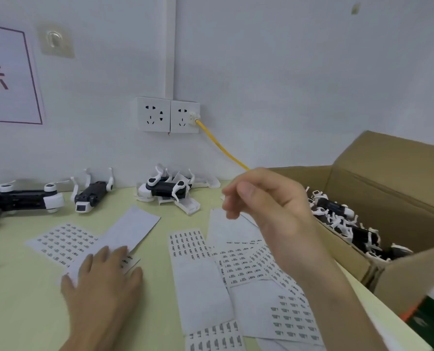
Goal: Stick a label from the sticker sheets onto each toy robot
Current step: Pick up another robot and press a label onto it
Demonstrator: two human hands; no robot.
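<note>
The toy robots (21,198) lie along the wall at the left, well apart from your left hand (104,277), which rests flat and straight-fingered on a sticker sheet (59,243); drag that palm and the loose, overlapping sheets could slide. Your right hand (264,206) hovers above the middle sheets (238,264) with thumb and forefinger drawn together, but I cannot tell whether a label sits between them; if so, it may fold or cling to your skin. At the right, the cardboard box (388,178) holds tangled robots (345,224), so you might skip one.
</note>
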